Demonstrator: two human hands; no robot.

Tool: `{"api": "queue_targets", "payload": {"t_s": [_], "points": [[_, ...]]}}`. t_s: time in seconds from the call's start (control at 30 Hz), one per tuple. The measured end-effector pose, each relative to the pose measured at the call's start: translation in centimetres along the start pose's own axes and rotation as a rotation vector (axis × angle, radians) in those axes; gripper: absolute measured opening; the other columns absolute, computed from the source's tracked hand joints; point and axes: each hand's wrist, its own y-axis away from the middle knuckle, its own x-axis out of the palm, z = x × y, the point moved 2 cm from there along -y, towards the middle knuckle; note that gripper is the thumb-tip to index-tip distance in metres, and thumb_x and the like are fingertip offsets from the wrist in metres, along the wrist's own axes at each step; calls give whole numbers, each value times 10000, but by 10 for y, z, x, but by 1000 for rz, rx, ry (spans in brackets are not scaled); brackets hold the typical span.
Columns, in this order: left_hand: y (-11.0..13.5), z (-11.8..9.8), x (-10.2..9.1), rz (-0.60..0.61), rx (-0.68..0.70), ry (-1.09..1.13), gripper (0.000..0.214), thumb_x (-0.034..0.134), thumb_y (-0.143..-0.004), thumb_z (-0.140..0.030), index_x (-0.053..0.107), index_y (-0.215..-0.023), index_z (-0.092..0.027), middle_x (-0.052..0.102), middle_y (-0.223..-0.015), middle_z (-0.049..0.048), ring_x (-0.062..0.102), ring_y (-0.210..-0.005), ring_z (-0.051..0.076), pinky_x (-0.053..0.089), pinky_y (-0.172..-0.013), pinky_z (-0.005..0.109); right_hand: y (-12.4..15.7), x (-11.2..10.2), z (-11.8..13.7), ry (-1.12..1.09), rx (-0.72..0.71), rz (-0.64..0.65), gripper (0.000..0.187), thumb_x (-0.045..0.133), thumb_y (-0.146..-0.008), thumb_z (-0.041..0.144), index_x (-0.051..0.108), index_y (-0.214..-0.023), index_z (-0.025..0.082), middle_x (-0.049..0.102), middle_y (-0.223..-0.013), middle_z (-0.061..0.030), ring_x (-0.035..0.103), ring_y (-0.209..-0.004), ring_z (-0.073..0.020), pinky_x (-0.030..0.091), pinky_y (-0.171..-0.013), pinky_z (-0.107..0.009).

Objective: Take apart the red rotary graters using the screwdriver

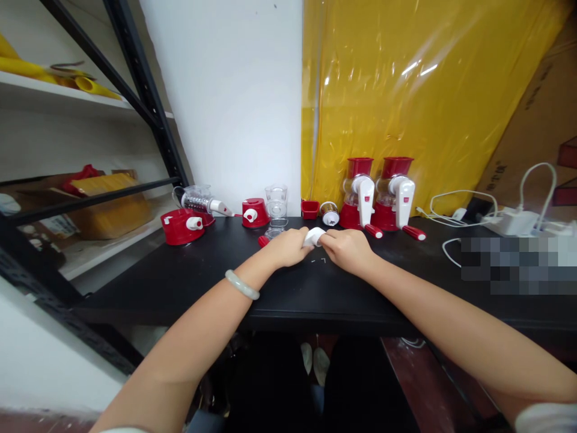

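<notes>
Between my two hands, just above the table's middle, is a white plastic part with a rounded end, like the head of a grater crank. My left hand, below a pale bangle, is closed on its left side. Closed fingers of my right hand grip its right side. How far the part runs inside my hands is hidden. A red tip shows beside my left hand; I cannot tell if it belongs to the held part. Right behind my hands lie a metal grater drum and a red pusher.
Two assembled red-and-white rotary graters stand at the back right. Red bases and a clear plastic housing sit to the left. White cables and a charger lie right on the black table. A shelf rack borders the left.
</notes>
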Motion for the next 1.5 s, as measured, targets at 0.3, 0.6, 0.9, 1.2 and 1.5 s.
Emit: {"api": "queue_targets", "payload": {"t_s": [0.3, 0.6, 0.9, 1.2, 1.5], "points": [[-1, 3, 3, -60, -64, -25, 299, 464, -923, -412, 504, -1072, -157, 681, -1025, 143, 673, -928, 283, 490, -752, 352, 0, 4, -6, -206, 202, -59, 235, 540, -916, 358, 721, -1004, 237, 739, -838, -16, 652, -700, -139, 362, -588, -249], [0, -5, 7, -65, -60, -77, 240, 452, -926, -384, 471, -1042, -176, 690, -981, 119, 687, -870, 297, 508, -692, 367, 0, 3, 1, -19, 192, 36, 323, 445, -958, 354, 732, -926, 209, 746, -872, -59, 655, -704, -164, 273, -540, -271], [1, -13, 9, -53, -124, -89, 228, 438, -925, -341, 466, -1057, -157, 683, -969, 147, 688, -856, 323, 511, -690, 396, -4, 3, 5, -154, 382, 36, 182, 581, -863, 321, 738, -807, 249, 739, -774, -26, 634, -663, -171, 285, -536, -268], [1, -11, 8, -28, -121, -84, 243, 448, -927, -346, 471, -1074, -154, 680, -989, 158, 682, -893, 323, 509, -725, 398, -5, 6, -3, -413, 426, 5, 115, 608, -801, 268, 713, -763, 239, 683, -659, 5, 592, -602, -143, 325, -548, -245], [0, -5, 6, -6, -89, -57, 261, 456, -914, -374, 494, -1063, -164, 684, -1004, 150, 684, -889, 317, 508, -715, 388, -4, 3, 0, -260, 219, 24, 147, 549, -843, 254, 652, -746, 215, 682, -741, -4, 571, -656, -142, 266, -564, -257]]}}
